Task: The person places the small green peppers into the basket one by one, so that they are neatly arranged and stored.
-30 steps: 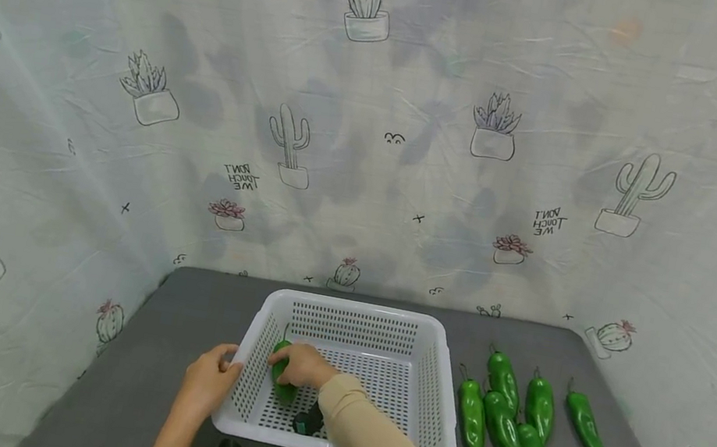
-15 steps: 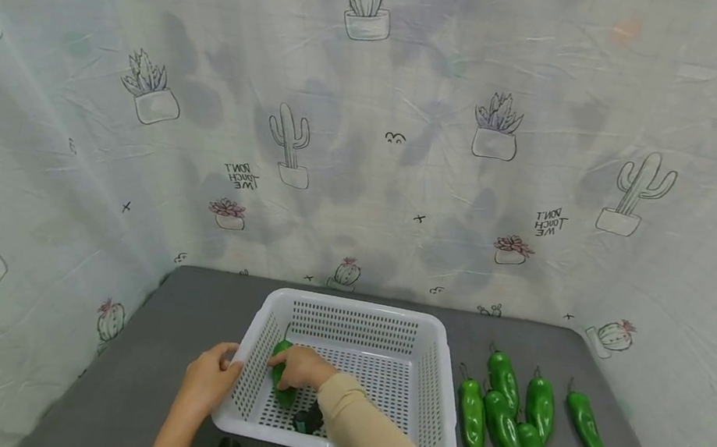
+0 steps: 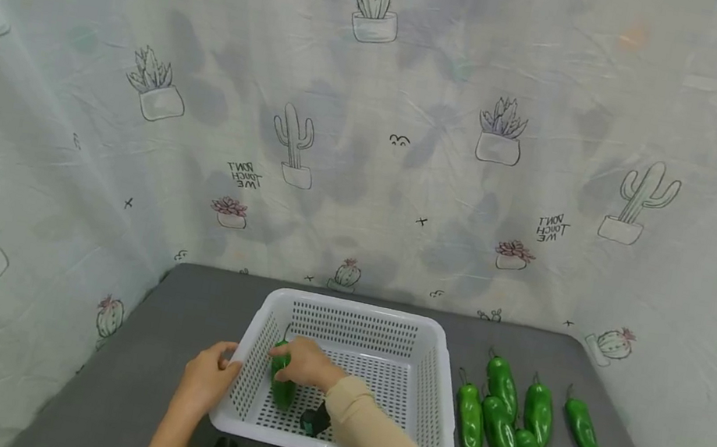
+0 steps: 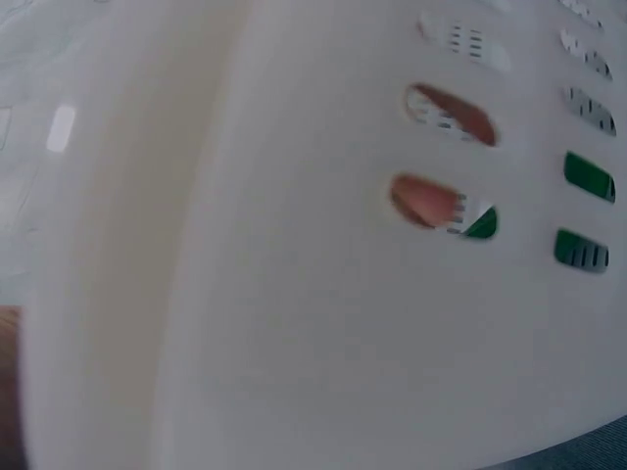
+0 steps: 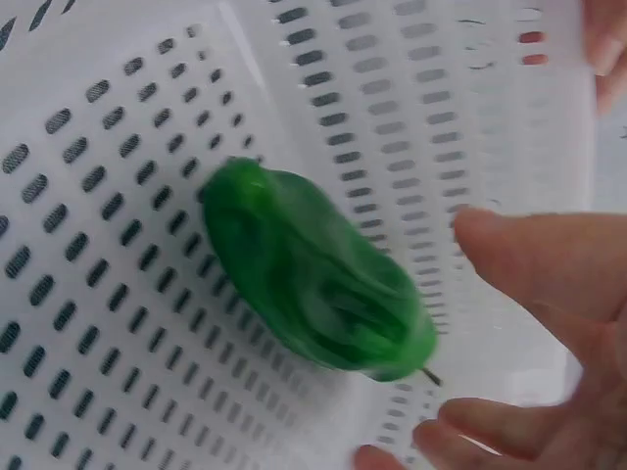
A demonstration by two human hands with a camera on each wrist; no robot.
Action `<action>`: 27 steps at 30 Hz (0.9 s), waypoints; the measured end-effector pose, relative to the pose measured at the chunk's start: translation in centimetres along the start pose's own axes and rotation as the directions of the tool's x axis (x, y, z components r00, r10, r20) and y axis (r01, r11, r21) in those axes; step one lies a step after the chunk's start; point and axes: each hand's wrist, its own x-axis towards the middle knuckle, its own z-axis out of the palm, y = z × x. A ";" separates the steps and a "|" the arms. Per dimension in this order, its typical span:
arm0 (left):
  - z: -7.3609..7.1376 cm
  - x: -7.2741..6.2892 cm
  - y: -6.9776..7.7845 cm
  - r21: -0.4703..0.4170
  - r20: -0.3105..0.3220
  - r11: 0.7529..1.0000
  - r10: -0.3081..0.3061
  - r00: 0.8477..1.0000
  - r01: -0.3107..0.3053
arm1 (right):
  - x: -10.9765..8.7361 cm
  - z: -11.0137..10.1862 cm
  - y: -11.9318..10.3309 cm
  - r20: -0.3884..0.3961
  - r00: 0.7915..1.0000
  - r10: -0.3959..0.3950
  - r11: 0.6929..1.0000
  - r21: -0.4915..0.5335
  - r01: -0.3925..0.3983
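Right hand (image 3: 305, 363) loose, fingers spread just beside pepper (image 3: 283, 393), nine o'clock in basket (image 3: 359, 307); best avoid snagging stem (image 5: 431, 376). Left hand (image 3: 207, 380) touches nine-o'clock side; cannot tell whether gripping.

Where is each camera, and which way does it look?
Head: on the head, looking forward and down at the white basket; left hand and right hand show.
Left wrist: worn there, facing the basket's outside; skin peeks through.
Right wrist: worn there, looking inside at the green pepper; both hands partly show.
Head and right wrist both show the pepper.

The right hand (image 3: 306, 363) holds thumb and fingers apart.
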 end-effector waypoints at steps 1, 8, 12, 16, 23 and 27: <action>0.0 0.0 0.0 0.000 0.002 1.000 0.001 1.000 -0.001 | -0.2 -0.3 0.0 -0.024 0.999 -0.024 1.000 -0.003 0.024; -0.1 0.2 -0.2 -0.006 0.003 1.000 0.004 1.000 -0.004 | -1.5 -3.0 1.1 -0.148 0.987 -0.062 0.986 0.144 0.084; -0.1 0.1 -0.3 -0.009 0.008 1.000 -0.005 1.000 0.005 | -2.4 -4.2 2.4 -0.182 0.982 -0.050 0.972 0.217 0.090; -0.2 0.1 -0.3 -0.005 0.010 1.000 -0.015 1.000 0.015 | -3.6 -5.5 3.6 -0.212 0.976 -0.056 0.963 0.248 0.109; -0.1 0.2 -0.3 -0.009 0.017 1.000 -0.012 1.000 0.012 | -6.4 -7.9 5.4 -0.334 0.941 -0.044 0.950 0.278 0.143; -0.2 0.2 -0.2 -0.018 0.012 1.000 -0.023 1.000 0.023 | -8.2 -9.4 6.3 -0.401 0.915 -0.041 0.951 0.265 0.159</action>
